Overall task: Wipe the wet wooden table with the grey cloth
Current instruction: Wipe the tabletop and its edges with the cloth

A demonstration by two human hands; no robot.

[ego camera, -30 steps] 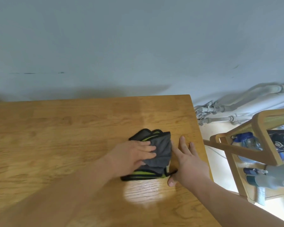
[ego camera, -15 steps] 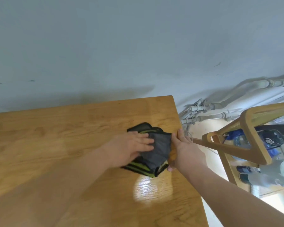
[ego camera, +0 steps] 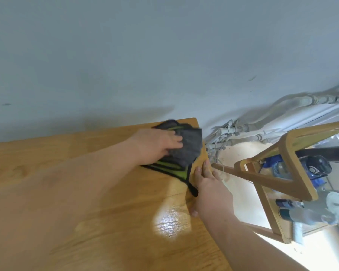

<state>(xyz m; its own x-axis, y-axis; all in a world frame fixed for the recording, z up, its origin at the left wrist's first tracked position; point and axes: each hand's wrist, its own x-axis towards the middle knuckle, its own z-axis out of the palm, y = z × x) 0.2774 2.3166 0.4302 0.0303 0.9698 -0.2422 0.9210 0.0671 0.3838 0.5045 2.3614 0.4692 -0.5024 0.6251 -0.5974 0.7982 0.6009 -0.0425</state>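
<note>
From the head view, the only one I have, my left hand (ego camera: 157, 145) lies on top of the grey cloth (ego camera: 186, 151) with its fingers spread fairly straight, pressing down and not gripping. My right hand (ego camera: 209, 188) rests flat along the right edge of the wooden table (ego camera: 67, 192), fingers straight and holding nothing.

The cloth sits in the far right corner of the table, close to the wall (ego camera: 164, 55), and its right side reaches the table's edge. This is where I judge the risk lies. One more push outward could carry the bundle over the corner and down towards the pipes (ego camera: 243, 132). Pressing with flat fingers gives me little hold if it starts to slide. Any water pushed ahead of the cloth could also run off the edge. A shiny patch (ego camera: 170, 222) nearer to me looks unwiped, so this wipe alone would miss it — though it may only be glare.

The cloth itself is dark grey with bright green and black trim, bunched into loose folds and not spread out. A black-edged strip trails out of the bundle and ends just beside my right hand. The picture is blurred here, so I can't tell whether they touch.
</note>
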